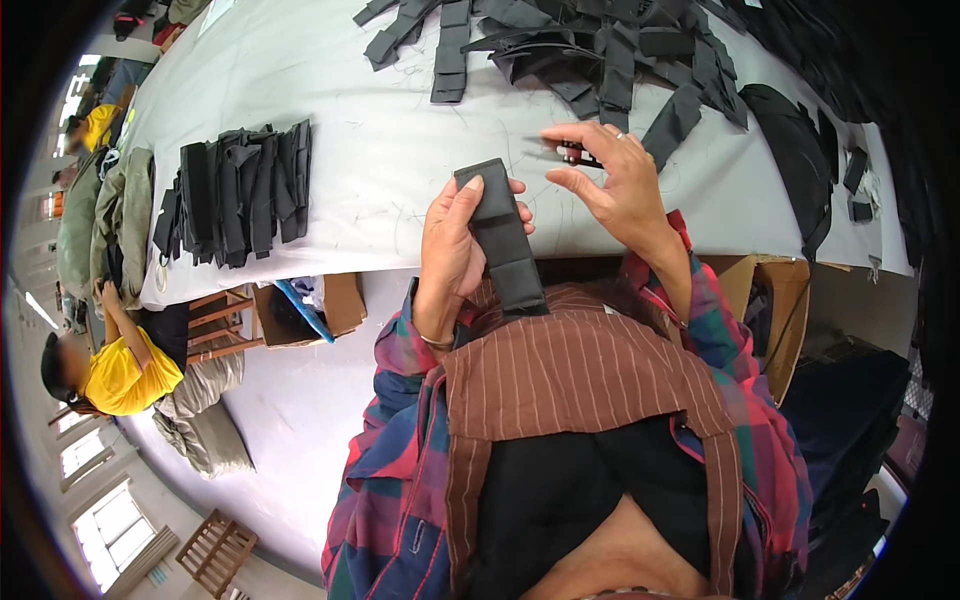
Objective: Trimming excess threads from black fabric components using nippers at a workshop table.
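Note:
My left hand [450,240] grips a flat black fabric strip [508,250] with stitched cross seams. Its thumb presses on the front near the upper end, and the fingers wrap behind. The strip's lower end hangs in front of the brown striped apron [580,370]. To the right, my right hand [632,200] is raised over the table edge with small thread snips [575,153] in it, apart from the strip. Thumb and forefinger are spread, and the snips' blades look blurred. The other fingers partly hide the handle.
A loose heap of similar black strips [615,60] lies at the table's far side. A neater stack [240,195] sits at left on the white-covered table [370,150]. Black fabric [790,150] lies at right. Cardboard boxes [345,302] stand below. A person in yellow [135,372] works at left.

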`<state>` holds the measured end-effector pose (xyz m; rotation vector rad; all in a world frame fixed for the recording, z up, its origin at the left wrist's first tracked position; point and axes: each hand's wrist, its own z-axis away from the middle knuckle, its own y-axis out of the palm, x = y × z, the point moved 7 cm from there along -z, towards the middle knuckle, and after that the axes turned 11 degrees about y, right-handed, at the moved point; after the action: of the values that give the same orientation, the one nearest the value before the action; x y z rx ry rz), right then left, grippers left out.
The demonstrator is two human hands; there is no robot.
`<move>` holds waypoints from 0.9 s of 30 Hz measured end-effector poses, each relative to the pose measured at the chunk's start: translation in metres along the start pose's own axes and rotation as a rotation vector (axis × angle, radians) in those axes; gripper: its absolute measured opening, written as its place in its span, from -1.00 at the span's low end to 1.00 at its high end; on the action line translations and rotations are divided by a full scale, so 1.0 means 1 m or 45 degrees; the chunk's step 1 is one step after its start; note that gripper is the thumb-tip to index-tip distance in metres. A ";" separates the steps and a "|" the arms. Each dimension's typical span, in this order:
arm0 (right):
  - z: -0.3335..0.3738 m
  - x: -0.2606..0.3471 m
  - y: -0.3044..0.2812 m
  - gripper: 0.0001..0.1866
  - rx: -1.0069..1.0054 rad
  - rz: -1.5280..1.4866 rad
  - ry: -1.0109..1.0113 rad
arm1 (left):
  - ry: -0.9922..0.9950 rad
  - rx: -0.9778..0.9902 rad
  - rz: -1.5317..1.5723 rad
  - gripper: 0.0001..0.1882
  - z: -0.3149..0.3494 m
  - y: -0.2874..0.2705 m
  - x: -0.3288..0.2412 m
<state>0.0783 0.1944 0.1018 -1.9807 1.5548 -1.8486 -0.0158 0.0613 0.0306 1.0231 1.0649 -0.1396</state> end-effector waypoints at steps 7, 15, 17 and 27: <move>-0.001 -0.005 0.010 -0.83 -0.023 0.052 -0.146 | -0.067 -0.035 0.080 -0.59 -0.001 -0.005 0.010; -0.003 0.002 0.019 -0.86 -0.054 0.084 -0.219 | -0.104 -0.034 0.174 -0.56 -0.003 -0.006 0.013; -0.003 0.002 0.021 -0.86 -0.058 0.093 -0.224 | -0.099 -0.040 0.171 -0.55 -0.002 -0.007 0.014; -0.001 0.003 0.025 -0.89 -0.097 0.080 -0.202 | -0.096 -0.061 0.179 -0.46 -0.001 -0.005 0.014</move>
<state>0.0619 0.1804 0.0897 -2.0274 1.6429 -1.5903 -0.0124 0.0643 0.0162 1.0377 0.9212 -0.0378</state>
